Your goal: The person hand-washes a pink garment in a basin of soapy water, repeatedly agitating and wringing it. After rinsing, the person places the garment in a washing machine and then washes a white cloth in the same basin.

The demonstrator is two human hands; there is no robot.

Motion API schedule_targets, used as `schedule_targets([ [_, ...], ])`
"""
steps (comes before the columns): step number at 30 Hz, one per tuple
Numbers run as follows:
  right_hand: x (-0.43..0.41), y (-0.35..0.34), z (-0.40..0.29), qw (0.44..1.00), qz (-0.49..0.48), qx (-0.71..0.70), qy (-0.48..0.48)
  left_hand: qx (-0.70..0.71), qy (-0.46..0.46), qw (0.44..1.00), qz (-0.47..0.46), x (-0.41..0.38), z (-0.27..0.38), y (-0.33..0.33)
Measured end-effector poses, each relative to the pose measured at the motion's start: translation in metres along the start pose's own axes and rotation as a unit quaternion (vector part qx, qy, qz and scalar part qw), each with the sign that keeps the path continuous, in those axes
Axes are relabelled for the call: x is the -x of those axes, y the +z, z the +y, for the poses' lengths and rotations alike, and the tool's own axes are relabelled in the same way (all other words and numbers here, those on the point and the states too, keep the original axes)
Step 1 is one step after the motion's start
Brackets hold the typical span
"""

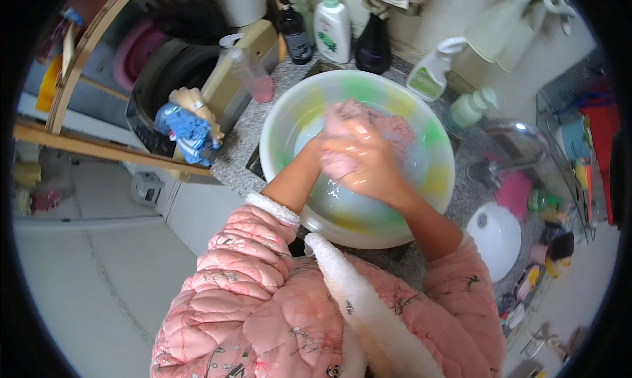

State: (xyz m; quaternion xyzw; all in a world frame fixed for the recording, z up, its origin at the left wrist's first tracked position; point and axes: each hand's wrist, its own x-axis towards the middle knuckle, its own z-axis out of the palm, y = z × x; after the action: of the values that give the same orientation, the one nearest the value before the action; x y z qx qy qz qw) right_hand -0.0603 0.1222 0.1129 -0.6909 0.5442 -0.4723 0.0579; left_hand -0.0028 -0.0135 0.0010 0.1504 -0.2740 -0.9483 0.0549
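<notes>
A round plastic basin [281, 190] with green and yellow patches stands on the speckled stone counter and holds cloudy, sudsy water. Above the water my right hand [363, 163] grips a bunched, wet pink cloth [395, 131], its fingers bent around the fabric. My left hand [326, 146] is on the left side of the same cloth, largely covered by the fabric and my right hand, and blurred. Part of the cloth spreads toward the right in the basin, into the water.
Behind the basin are a white pump bottle [333, 32], dark bottles [295, 37] and a spray bottle [432, 74]. A chrome faucet [518, 136] and white sink [498, 247] lie right. Left are blue cloths [185, 126] on a washing machine [148, 96] and a wooden frame [113, 148].
</notes>
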Motion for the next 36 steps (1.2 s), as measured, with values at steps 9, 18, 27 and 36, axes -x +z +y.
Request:
schedule_targets([
  [9,0.037,0.004,0.103,0.987,0.124,0.068,0.079,0.013,0.032,0.996,0.08,-0.001,-0.023,0.026],
  [18,0.11,-0.014,0.17,0.926,-0.153,0.342,0.045,-0.404,-0.14,0.867,0.257,0.033,0.002,-0.005],
  [27,0.125,0.056,0.229,0.916,-0.2,0.197,0.286,-0.339,-0.102,0.869,0.345,0.024,0.001,-0.011],
  [36,-0.011,-0.008,0.015,0.998,-0.041,-0.037,0.019,0.014,-0.068,0.997,0.037,-0.011,-0.004,-0.026],
])
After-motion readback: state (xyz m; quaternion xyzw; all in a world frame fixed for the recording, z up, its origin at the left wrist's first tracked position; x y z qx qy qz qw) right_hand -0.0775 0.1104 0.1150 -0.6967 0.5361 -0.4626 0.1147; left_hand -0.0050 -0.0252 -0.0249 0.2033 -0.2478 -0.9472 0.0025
